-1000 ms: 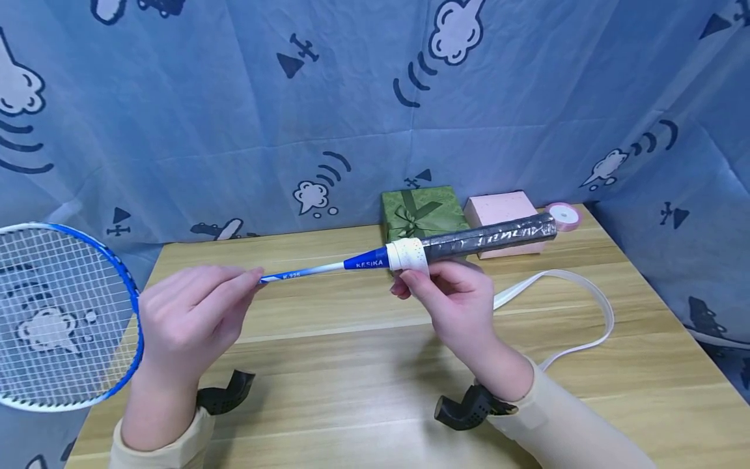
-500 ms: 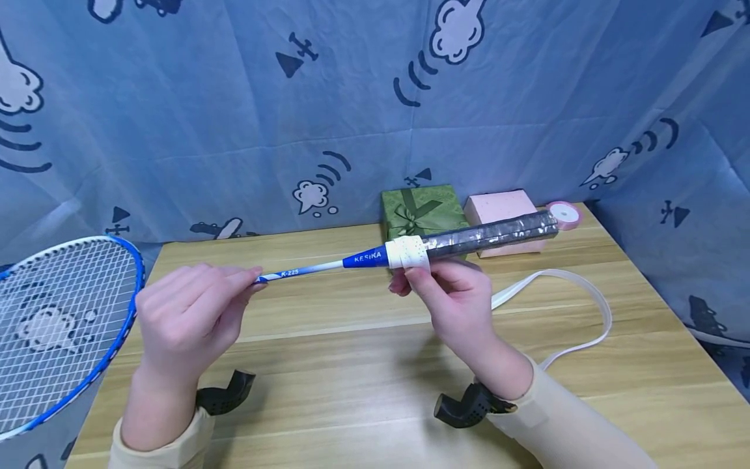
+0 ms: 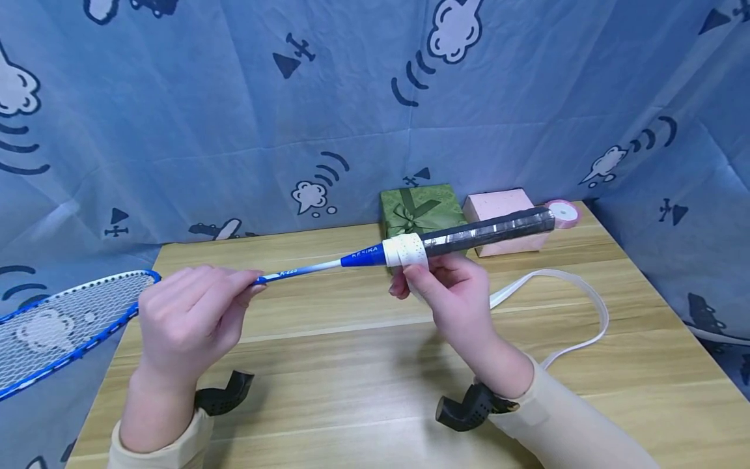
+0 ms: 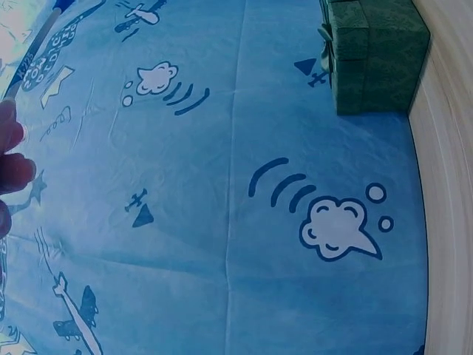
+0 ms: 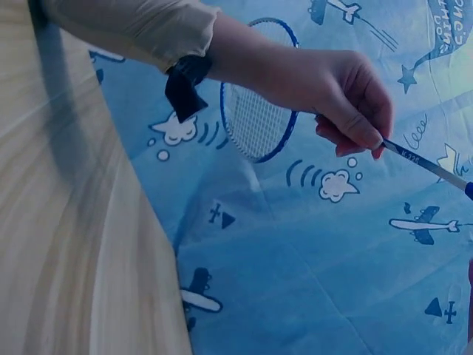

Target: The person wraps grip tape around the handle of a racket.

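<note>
A blue and white badminton racket (image 3: pixel 309 268) is held level above the table. My left hand (image 3: pixel 196 319) pinches its thin shaft; the right wrist view also shows this left hand (image 5: pixel 347 100) with thumb and fingertips on the shaft. The strung head (image 3: pixel 64 326) lies beyond it at the far left, seen nearly edge-on. White perforated grip tape (image 3: pixel 404 250) is wound round the handle just past the blue cone, and the rest of the handle (image 3: pixel 492 231) is black. My right hand (image 3: pixel 454 290) pinches the tape just under the handle. Its loose tail (image 3: pixel 597 306) curves on the table behind my right wrist.
At the back of the wooden table (image 3: pixel 328 404) stand a green gift box (image 3: pixel 433 205) with a bow, a pink box (image 3: pixel 498 203) and a pink-rimmed white roll (image 3: pixel 564 213). A blue patterned cloth (image 3: pixel 234 130) hangs behind. Each wrist wears a black camera mount.
The racket has rolled about its shaft, so the head has gone from facing me to nearly edge-on. The tape turns with the handle; both hands keep almost the same place.
</note>
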Motion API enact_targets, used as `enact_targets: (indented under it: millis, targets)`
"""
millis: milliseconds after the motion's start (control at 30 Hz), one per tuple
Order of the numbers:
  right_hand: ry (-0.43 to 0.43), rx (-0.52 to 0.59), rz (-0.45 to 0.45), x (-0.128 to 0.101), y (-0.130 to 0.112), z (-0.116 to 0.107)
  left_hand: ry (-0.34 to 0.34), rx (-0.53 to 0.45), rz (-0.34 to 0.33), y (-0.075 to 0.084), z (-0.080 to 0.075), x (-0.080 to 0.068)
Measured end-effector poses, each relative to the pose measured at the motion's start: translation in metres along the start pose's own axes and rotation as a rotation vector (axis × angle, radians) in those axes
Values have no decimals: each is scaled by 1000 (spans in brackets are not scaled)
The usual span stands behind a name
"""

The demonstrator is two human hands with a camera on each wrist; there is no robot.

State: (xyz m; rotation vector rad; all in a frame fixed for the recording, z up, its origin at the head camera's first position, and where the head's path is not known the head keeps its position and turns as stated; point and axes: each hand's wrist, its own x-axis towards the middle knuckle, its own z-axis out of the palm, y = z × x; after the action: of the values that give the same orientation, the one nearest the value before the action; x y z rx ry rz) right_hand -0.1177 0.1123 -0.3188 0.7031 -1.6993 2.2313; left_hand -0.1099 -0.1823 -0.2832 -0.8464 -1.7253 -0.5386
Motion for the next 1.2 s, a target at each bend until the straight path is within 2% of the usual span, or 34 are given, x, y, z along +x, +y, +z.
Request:
enact_targets:
  millis: [267, 500, 700, 867, 967, 1100, 1200]
  targets:
    - [18, -3, -45, 1, 3, 2, -51, 15, -29, 0, -4, -1]
    - [50, -69, 14, 3, 6, -3, -84, -41, -29, -2, -5, -4]
    - [-21, 16, 59, 6, 5, -5, -148, -86, -32, -4, -6, -5]
    - [-44, 43, 79, 4, 4, -6, -192, -57, -41, -4, -5, -4]
    - [-9, 39, 107, 3, 3, -4, -156, 4, -44, -2, -4, -3]
    - [49, -18, 154, 1, -1, -1, -18, 78, -54, 2, 3, -1]
    - [61, -61, 154, 0, -4, 1, 71, 83, -55, 4, 7, -1]
